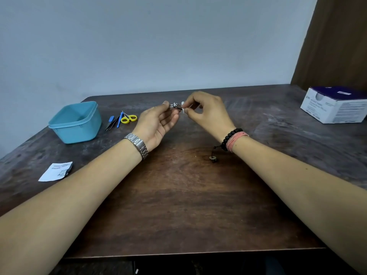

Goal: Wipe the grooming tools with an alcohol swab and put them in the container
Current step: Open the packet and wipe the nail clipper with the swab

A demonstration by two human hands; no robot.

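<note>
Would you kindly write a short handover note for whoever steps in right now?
Left hand pinches a small metal nail clipper above the table. Right hand pinches the white alcohol swab against it.
Yellow-handled scissors, tweezers and a blue-handled tool lie beside the teal container; no tool shows inside it.
Left: finish the clipper, wipe the others, put all in the container.

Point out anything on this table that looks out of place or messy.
Only the torn white swab wrapper, lying loose near the table's left edge, apart from the blue plastic container. Nothing spilled or damaged.
</note>
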